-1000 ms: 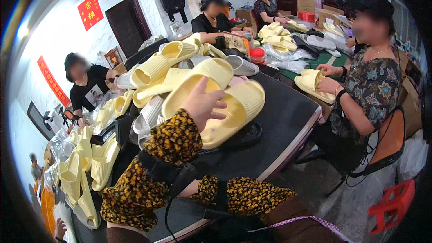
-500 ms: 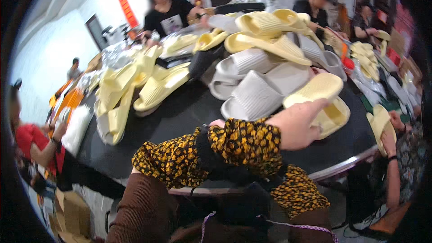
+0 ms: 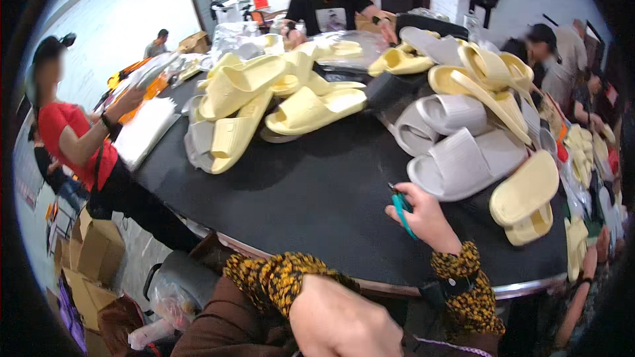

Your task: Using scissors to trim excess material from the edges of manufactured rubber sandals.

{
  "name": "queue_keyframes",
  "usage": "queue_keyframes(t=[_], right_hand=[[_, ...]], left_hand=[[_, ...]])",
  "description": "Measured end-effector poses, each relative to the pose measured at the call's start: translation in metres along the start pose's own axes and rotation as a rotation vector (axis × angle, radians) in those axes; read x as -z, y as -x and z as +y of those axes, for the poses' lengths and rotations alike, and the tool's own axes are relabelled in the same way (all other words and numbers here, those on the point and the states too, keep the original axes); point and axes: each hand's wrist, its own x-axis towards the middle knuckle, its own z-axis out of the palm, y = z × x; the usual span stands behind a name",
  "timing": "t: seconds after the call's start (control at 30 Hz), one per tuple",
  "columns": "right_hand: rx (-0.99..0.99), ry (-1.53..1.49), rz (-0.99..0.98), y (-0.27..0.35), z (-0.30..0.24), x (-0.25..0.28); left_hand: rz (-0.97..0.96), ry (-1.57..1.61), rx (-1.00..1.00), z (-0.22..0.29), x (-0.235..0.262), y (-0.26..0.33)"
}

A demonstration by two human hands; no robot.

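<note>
Slippers sit heaped on the worktop, finished count unclear, none touching the teal snips in my right hand; left hand's grip: can't tell.

Runs open across the middle of the black table, from near edge to the yellow slippers at left. Narrows between these and the grey slippers, blocked at the far end by a black slipper. Meets the right hand and teal-handled snips just before the grey ones; leaves a bare patch between hand and yellow pair at right.
</note>
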Motion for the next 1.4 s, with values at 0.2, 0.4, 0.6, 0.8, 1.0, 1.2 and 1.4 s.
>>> queue_keyframes(t=[0.2, 0.4, 0.6, 0.8, 1.0, 1.2, 1.4], right_hand=[[-0.181, -0.101, -0.012, 0.008, -0.01, -0.001], [-0.28, -0.161, -0.02, 0.01, -0.025, -0.01], [-0.302, -0.117, -0.008, 0.006, -0.024, -0.007], [-0.277, -0.131, -0.004, 0.007, -0.022, -0.003], [-0.274, -0.137, -0.026, 0.008, -0.032, -0.009], [-0.206, -0.112, -0.035, 0.01, -0.025, -0.009], [-0.194, -0.077, 0.0, 0.008, -0.019, -0.006]], left_hand=[[0.058, -0.092, -0.228, 0.011, -0.045, 0.02], [0.132, -0.157, -0.24, 0.02, -0.074, 0.031], [0.227, -0.113, -0.199, 0.023, -0.08, 0.034], [0.23, -0.15, -0.213, 0.022, -0.08, 0.029], [0.398, -0.281, -0.236, 0.029, -0.083, 0.03], [0.526, -0.337, -0.222, 0.038, -0.077, 0.033], [0.604, -0.406, -0.262, 0.034, -0.068, 0.045]])
